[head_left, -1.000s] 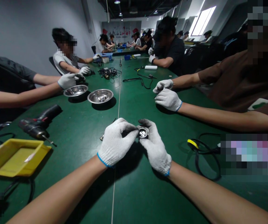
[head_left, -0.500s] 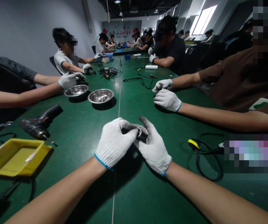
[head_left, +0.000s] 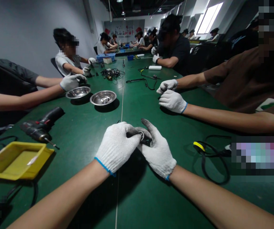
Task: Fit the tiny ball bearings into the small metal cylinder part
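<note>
In white gloves with dark, soiled fingertips, my two hands meet above the green table [head_left: 137, 197]. Between them is a small round part with a shiny metal rim [head_left: 142, 136], mostly covered by fingers, so its kind cannot be made out. My left hand [head_left: 118, 146] pinches it between thumb and forefinger. From the other side my right hand [head_left: 157, 151] holds it, with one finger raised and the others curled around it.
Left stand a yellow tray [head_left: 38, 168], a power drill [head_left: 38, 128] and two metal bowls, the nearer bowl [head_left: 96, 101] holding small metal pieces. A black cable [head_left: 203, 168] lies right. Co-workers' gloved hands [head_left: 172, 101] work at both sides; tangled cables [head_left: 113, 73] lie farther back.
My hands stay together on the small part, with only a slight shift of the left hand. Across the table, a co-worker on the left has drawn their hands back.
</note>
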Available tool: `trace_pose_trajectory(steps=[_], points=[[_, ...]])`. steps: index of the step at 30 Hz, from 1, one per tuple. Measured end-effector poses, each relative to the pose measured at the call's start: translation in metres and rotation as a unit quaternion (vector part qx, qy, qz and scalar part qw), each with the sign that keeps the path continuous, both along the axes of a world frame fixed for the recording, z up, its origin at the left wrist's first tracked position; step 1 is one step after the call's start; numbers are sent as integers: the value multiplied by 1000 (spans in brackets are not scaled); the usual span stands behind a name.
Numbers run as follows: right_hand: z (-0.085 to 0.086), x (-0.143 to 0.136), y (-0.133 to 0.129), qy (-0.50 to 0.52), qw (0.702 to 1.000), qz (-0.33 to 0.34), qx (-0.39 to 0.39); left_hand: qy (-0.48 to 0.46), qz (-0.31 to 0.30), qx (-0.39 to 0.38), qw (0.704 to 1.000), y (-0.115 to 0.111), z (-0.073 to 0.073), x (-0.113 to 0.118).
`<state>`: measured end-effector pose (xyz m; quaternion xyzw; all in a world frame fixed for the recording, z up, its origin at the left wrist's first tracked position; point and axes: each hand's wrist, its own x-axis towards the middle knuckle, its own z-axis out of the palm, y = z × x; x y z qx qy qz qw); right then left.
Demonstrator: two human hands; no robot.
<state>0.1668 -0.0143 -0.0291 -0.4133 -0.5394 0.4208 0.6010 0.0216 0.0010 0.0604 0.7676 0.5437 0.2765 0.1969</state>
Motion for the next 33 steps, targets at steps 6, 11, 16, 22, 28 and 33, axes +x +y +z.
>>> trace_pose_trajectory(steps=[6, 11, 16, 22, 28, 33], points=[[-3, 0, 0, -17, 1000, -5, 24, 9, -18, 6, 1000, 0, 2, -2], [-3, 2, -1, -48, 998, -25, 39, -5, -14, 16, 1000, -1, 0, 0], [-3, 2, -1, -54, 997, -30, 52, -19, -4, 36, 999, -2, -5, 1], [-6, 3, 0, -68, 995, -39, 62, -89, 2, -4, 996, 0, -13, 2], [-7, 2, 0, -72, 993, -54, 72, -183, 31, -114, 976, 2, -16, 7], [-6, 1, -1, -64, 994, -52, 69, -273, 65, -229, 932, 4, -19, 8]])
